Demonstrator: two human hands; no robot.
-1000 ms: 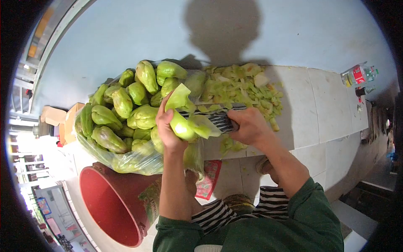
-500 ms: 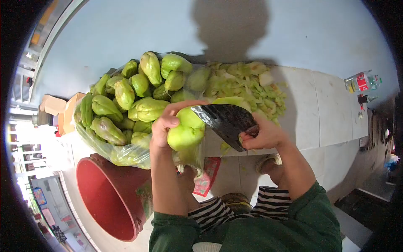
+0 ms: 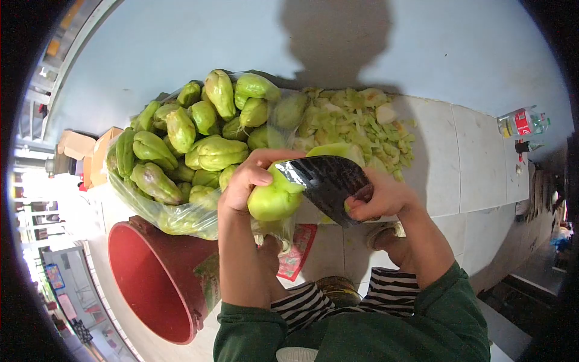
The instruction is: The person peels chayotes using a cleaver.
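Observation:
My left hand (image 3: 244,181) is wrapped round a pale green, peeled-looking chayote (image 3: 272,202) at the middle of the view. In my right hand (image 3: 383,196) is a knife with a broad dark blade (image 3: 329,181). The blade's far end lies against the chayote's right side. A pale green piece (image 3: 338,149) shows behind the blade's upper edge. To the left, a clear plastic bag (image 3: 175,220) holds several unpeeled green chayotes (image 3: 220,154). Beyond the knife, a heap of peelings (image 3: 356,117) lies on the tiled ledge.
A red bucket (image 3: 166,277) lies tipped on the floor at the lower left. Cardboard boxes (image 3: 99,157) stand at the far left. A labelled plastic bottle (image 3: 523,122) and a small dark bottle (image 3: 528,146) are at the ledge's right end. A red patterned cloth (image 3: 297,253) lies below the ledge.
The knife has swung from an edge-on view to broadside, with its blade now against the chayote. The chayote has turned in my left hand. Over the last half second both hands shifted slightly.

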